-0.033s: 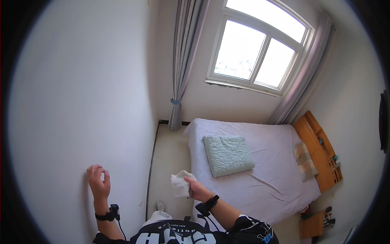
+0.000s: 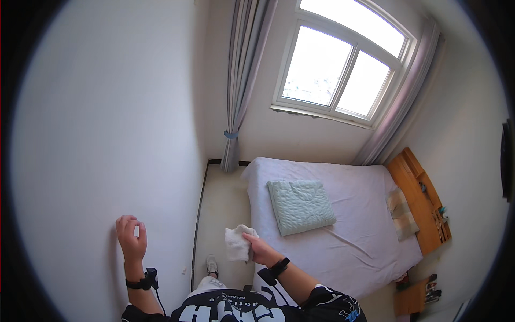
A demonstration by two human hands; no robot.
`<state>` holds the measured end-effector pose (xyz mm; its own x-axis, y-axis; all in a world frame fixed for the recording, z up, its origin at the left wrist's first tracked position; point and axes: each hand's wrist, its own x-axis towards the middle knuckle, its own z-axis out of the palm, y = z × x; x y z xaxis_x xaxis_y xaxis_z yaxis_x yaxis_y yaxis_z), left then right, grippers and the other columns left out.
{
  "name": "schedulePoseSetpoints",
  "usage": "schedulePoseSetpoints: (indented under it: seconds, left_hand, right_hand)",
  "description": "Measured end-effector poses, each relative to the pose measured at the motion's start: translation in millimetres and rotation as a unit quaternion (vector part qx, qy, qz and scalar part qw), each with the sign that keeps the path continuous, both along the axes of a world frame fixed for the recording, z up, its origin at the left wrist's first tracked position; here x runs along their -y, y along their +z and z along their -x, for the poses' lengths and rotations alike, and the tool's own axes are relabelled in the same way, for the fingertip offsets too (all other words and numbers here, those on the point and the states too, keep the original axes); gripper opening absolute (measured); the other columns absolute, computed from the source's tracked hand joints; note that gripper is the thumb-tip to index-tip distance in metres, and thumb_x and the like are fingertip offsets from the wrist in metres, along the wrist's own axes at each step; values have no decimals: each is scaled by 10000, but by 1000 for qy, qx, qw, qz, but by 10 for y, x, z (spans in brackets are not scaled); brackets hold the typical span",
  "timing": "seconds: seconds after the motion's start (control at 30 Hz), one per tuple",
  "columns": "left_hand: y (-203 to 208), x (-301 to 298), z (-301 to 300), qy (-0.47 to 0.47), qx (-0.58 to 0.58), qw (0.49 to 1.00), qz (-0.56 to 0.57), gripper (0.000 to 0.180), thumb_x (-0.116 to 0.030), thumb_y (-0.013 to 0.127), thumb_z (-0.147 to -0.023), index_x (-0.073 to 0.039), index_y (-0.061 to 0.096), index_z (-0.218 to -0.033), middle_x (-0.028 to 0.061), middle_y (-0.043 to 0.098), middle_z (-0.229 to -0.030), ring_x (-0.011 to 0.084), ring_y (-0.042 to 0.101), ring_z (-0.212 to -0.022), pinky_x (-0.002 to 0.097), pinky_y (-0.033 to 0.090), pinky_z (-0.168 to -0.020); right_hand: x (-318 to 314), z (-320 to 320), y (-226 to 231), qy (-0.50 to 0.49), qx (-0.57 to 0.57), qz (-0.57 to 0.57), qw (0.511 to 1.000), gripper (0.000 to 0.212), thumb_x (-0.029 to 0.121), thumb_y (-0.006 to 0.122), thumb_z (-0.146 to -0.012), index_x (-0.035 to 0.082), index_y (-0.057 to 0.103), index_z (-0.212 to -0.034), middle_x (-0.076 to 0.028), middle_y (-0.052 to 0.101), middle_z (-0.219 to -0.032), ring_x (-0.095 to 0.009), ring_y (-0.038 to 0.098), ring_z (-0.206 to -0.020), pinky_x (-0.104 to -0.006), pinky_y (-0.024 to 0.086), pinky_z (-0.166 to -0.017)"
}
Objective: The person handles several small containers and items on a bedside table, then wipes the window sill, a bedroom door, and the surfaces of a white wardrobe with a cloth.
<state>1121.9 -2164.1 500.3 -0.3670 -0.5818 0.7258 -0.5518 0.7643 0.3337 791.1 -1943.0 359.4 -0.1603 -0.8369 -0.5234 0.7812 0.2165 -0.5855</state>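
While the white wall (image 2: 107, 134) fills everything to the left of the bed (image 2: 332, 236), the left hand (image 2: 131, 236) rests against it low down, fingers curled loosely and gripping nothing, a black band on its wrist. Between wall and bed runs one strip of pale floor (image 2: 222, 204), where a single shoe (image 2: 212, 265) shows just left of the bed's near corner. Above that strip, close to the bed's near left edge, the right hand (image 2: 258, 249) is closed around one crumpled white cloth (image 2: 237, 242), which bunches out to the left of the fingers; this wrist also carries a black band. At the far end of the floor strip, beyond the bed's top left corner, hangs one grey curtain (image 2: 238, 91) gathered by a blue tie, and a second curtain (image 2: 399, 107) hangs beyond the bed's top right corner, with one window (image 2: 338, 70) of several panes between the two. The bed itself is covered by a white sheet and bears two soft things: one pale green folded quilt (image 2: 300, 206) near its middle, and one beige pillow (image 2: 402, 213) at its right end. Right of the bed stands one orange wooden headboard shelf (image 2: 421, 198) holding a few small items too small to tell apart. Below the bed's right corner sits one small wooden stand (image 2: 416, 298) with dark objects on it.
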Motion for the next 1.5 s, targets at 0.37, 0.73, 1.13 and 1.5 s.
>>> schedulePoseSetpoints:
  seconds: [0.37,0.73,1.13,1.5]
  left_hand:
    - [212,2585,3274,-251,-106,961,-56,85,-45,696,-824,-34,614,-805,114,637,-945,319,588,-946,416,499,-822]
    - [297,4019,5906,-470,-23,881,-54,91,-64,724,-795,-43,638,-773,97,655,-955,312,607,-981,411,514,-842]
    - [705,5508,8100,-479,-54,871,-94,70,-52,703,-799,-38,635,-801,102,666,-908,300,628,-886,403,519,-801]
    - [61,6124,10342,-648,4,760,-48,168,-58,721,-801,-39,696,-966,141,684,-1081,353,630,-1148,447,519,-978]
  right_hand:
    - [-180,2393,-1038,-367,-49,-157,916,451,30,399,-946,58,469,-1390,-187,589,-1306,-412,649,-1115,-609,534,-941]
    - [-80,2766,-2609,-399,91,-212,887,255,274,458,-980,107,650,-993,-126,654,-946,-345,664,-856,-558,557,-702]
    - [4017,6538,-1983,-261,-99,-176,944,522,481,285,-1025,104,641,-964,-110,688,-869,-241,608,-668,-418,498,-588]
    - [5415,7114,-1528,19,-498,-269,824,332,231,558,-866,7,691,-1070,-206,731,-996,-355,693,-904,-437,538,-815]
